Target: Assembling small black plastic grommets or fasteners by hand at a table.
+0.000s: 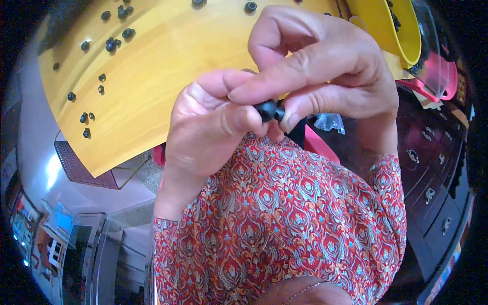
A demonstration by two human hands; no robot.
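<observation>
Close in front of me, my left hand (pixel 206 119) pinches a small round black part (pixel 265 110) between thumb and fingers. Against it sits a smaller black knob-like piece (pixel 279 113), gripped at the thumb tip of my right hand (pixel 335 71). The two black pieces touch; whether they are joined, I cannot tell. My right index finger reaches across above the round part, and its other fingers curl back. Beyond my hands lies a yellow table (pixel 168 66) with black parts like these on it.
Several black parts, such as a cluster (pixel 112 44), are scattered at the table's far left. At the right stands a yellow tub (pixel 406 35) with black pieces inside, beside a pink container (pixel 447 84). A clear plastic bag (pixel 329 123) lies below my right wrist.
</observation>
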